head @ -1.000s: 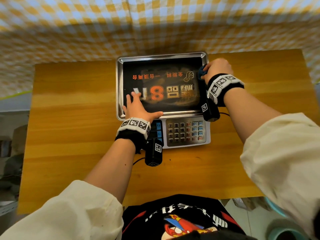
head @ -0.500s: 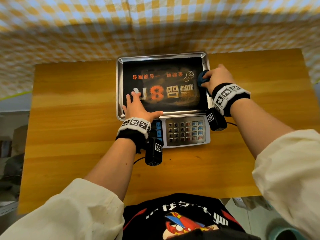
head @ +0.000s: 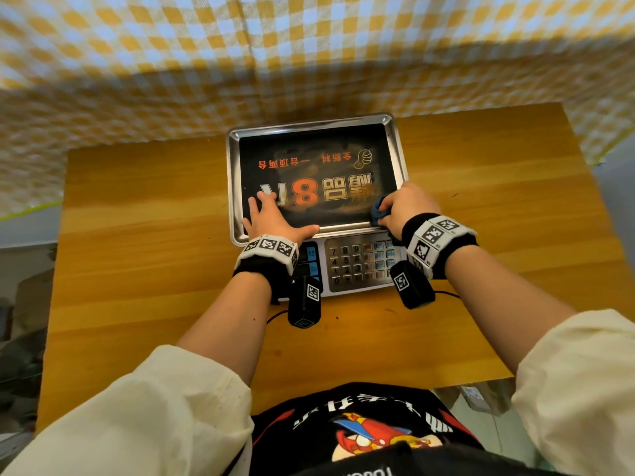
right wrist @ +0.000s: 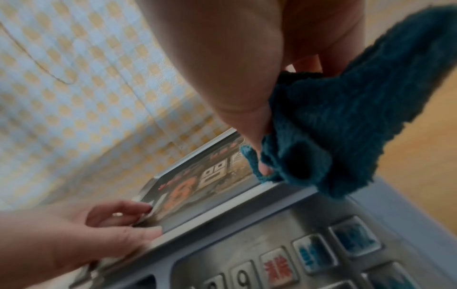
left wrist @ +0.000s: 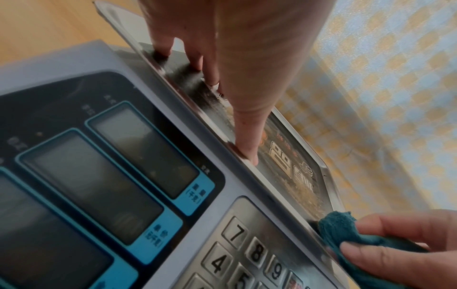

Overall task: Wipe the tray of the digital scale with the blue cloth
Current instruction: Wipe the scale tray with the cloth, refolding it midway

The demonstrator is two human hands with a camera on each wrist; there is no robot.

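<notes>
a wooden table (head: 137, 255) stands in front of a yellow and white checked curtain (head: 171, 63). on the table, near its far edge, sits a digital scale (head: 357, 290) with a keypad (head: 357, 266) facing the person and three dark display windows (left wrist: 99, 176) to the keypad's left. the scale's metal tray (head: 231, 187) is lined with a black sheet printed in orange and gold.

the left hand (head: 271, 221) lies flat on the near left corner of the tray, fingers straight and spread, thumb stretched along the near rim; it holds nothing and only presses down. the right hand (head: 409, 207) is at the near right corner of the tray, its thumb and fingers (left wrist: 385, 228) curled round a bunched blue cloth (head: 378, 211). the cloth sits at that corner, touching the tray's near rim just above the keypad, with part of it hanging out of the hand on the right side in the right wrist view. both wrists wear black bands with square printed markers.
</notes>
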